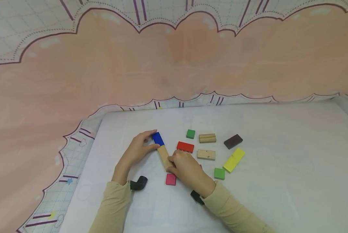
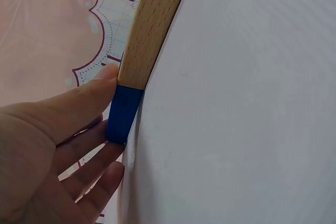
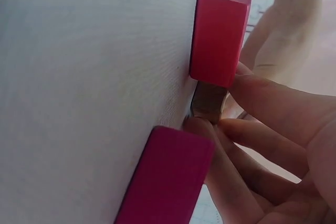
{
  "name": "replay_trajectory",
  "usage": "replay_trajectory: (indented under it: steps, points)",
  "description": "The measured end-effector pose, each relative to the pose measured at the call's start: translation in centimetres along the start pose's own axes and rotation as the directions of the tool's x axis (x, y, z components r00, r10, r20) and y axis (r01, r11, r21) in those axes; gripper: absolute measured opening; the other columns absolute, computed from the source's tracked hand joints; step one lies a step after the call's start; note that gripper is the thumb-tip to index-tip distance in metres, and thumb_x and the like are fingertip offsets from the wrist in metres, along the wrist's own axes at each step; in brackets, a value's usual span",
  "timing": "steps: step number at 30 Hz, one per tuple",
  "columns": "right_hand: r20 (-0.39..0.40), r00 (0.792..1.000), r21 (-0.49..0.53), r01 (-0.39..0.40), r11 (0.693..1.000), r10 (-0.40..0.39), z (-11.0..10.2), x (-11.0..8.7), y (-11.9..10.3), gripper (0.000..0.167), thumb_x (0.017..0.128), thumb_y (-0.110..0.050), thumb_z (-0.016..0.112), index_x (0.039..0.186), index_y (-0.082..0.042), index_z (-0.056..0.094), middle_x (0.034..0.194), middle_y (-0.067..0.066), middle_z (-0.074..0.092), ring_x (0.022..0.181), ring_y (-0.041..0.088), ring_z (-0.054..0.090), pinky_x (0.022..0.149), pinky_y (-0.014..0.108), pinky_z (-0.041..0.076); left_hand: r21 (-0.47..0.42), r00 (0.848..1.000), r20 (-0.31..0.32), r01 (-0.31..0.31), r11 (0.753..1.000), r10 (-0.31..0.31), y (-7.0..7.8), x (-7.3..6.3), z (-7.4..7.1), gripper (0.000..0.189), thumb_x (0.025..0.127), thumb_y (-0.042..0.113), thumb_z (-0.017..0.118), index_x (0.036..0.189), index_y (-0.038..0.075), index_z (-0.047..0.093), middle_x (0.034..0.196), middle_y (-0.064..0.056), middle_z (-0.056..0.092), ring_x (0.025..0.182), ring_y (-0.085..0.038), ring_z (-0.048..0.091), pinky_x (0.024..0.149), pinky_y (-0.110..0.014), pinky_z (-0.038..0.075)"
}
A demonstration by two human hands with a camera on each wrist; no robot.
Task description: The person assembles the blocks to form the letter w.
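- I note a dark brown block beyond the yellow block, both aslant.
- Square green block: just beside yellow's near end.
- Grooved block, beyond a speckled block; apart.
- Facing me: peach backdrop, scalloped edging.

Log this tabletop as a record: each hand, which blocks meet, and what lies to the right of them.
Left hand: holds the blue block
Right hand: holds the plain wooden block at its near end
Contact: blue block and plain wooden block meet end to end
By the right hand: pink block
Right of that pair: red block, far green block, near green block, striped wooden block, spotted wooden block, yellow block, dark block
Surface: white tabletop
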State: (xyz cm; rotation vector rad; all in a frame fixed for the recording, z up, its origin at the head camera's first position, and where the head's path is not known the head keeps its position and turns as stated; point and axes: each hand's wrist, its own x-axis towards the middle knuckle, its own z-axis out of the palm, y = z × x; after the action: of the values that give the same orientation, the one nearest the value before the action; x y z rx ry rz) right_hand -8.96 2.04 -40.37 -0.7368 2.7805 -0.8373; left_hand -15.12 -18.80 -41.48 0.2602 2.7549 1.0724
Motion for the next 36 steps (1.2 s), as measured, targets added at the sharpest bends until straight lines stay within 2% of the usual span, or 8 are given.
replay_trajectory:
  steps: [10,17,22,28,36]
  points:
    - [-0.012,1.0,0.008,-0.019,1.0,0.019,0.1,-0.1,-0.2,0.036,0.083,-0.018,0.082,0.112,0.001,0.074,0.085,0.005,0.066,0.07,0.009,0.053,0.06,0.015,0.046,-0.012,1.0,0.014,-0.017,1.0,0.017,-0.2,-0.1,-0.1,0.062,0.091,0.023,0.073,0.147,0.011,0.049,0.148,-0.018,0.049,0.125,-0.038,0.053,0.106,-0.054,0.044]
    - [-0.016,1.0,0.04,-0.009,0.999,0.01,0.2,0.0,0.0,0.034,0.082,-0.016,0.082,0.109,0.003,0.074,0.076,0.001,0.058,0.067,0.01,0.05,0.057,0.016,0.043,-0.009,1.0,0.012,-0.009,1.0,0.009,-0.3,-0.2,0.0,0.063,0.091,0.025,0.073,0.147,0.012,0.048,0.149,-0.017,0.048,0.127,-0.037,0.052,0.107,-0.054,0.044]
    - [-0.015,1.0,0.042,-0.004,0.999,0.005,0.2,0.1,0.1,0.033,0.083,-0.017,0.082,0.109,0.001,0.075,0.074,-0.001,0.055,0.066,0.009,0.049,0.056,0.015,0.042,0.009,0.998,-0.006,-0.058,0.998,0.058,-0.2,-0.3,0.0,0.061,0.092,0.023,0.073,0.146,0.008,0.048,0.151,-0.018,0.046,0.132,-0.038,0.05,0.11,-0.053,0.041]
    - [-0.006,1.0,0.039,-0.028,0.999,0.028,0.0,-0.3,-0.1,0.034,0.084,-0.02,0.081,0.111,0.0,0.075,0.085,0.004,0.065,0.072,0.01,0.053,0.062,0.015,0.048,0.061,0.995,-0.022,-0.098,0.993,0.1,0.4,-0.7,0.1,0.057,0.092,0.025,0.072,0.142,0.004,0.052,0.151,-0.019,0.046,0.143,-0.038,0.037,0.117,-0.054,0.03]
    - [-0.002,1.0,0.035,-0.007,0.999,0.007,-0.9,-0.8,0.0,0.031,0.085,-0.022,0.08,0.11,-0.005,0.076,0.094,0.002,0.07,0.082,0.011,0.059,0.078,0.022,0.056,0.097,0.995,-0.018,-0.1,0.99,0.102,1.4,-1.8,0.2,0.06,0.091,0.031,0.073,0.142,0.005,0.053,0.152,-0.016,0.045,0.144,-0.037,0.035,0.118,-0.054,0.029]
